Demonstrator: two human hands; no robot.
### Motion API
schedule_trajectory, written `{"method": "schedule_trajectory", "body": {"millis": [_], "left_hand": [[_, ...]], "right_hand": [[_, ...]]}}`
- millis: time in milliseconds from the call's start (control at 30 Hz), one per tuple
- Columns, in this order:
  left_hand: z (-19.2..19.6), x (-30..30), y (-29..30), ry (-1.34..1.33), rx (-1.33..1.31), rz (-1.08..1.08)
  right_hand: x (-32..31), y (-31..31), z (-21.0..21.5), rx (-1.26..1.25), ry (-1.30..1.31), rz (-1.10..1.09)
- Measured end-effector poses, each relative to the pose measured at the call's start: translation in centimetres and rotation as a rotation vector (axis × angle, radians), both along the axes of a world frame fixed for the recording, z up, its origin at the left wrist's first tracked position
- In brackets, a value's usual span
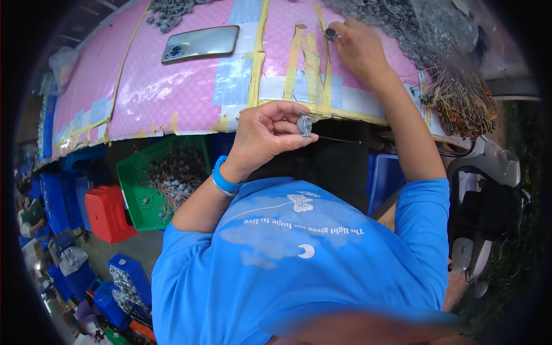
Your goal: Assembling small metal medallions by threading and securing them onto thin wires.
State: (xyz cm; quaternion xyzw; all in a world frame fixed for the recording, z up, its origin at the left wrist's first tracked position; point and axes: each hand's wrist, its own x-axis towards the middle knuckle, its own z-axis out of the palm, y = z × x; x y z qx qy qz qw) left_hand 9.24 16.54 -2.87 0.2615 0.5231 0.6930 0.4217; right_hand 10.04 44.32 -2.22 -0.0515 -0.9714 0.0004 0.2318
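Note:
Just off the near edge of the table, my left hand pinches a small grey round plastic part between thumb and fingers. A thin wire stretches rightward from beside that part; whether it is joined to it I cannot tell. My right hand reaches out over the tabletop, its fingertips closed on a small dark round part with a ring-like face. Just right of this hand lies a heap of grey round parts, partly under clear plastic.
A phone lies face down on the pink, taped table cover. A bundle of thin wires rests at the right edge. Below the table's left side stand a green crate of grey balls on stems and a red container. A scooter is at right.

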Motion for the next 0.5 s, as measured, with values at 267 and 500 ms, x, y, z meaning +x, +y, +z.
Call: {"method": "schedule_trajectory", "body": {"millis": [267, 500], "left_hand": [[0.6, 0.4, -0.6, 0.111, -0.017, 0.08], [0.9, 0.8, -0.6, 0.083, 0.013, 0.063]], "right_hand": [[1.0, -0.7, -0.8, -0.078, 0.056, 0.111], [0.4, 0.2, -0.9, -0.194, 0.162, -0.058]]}}
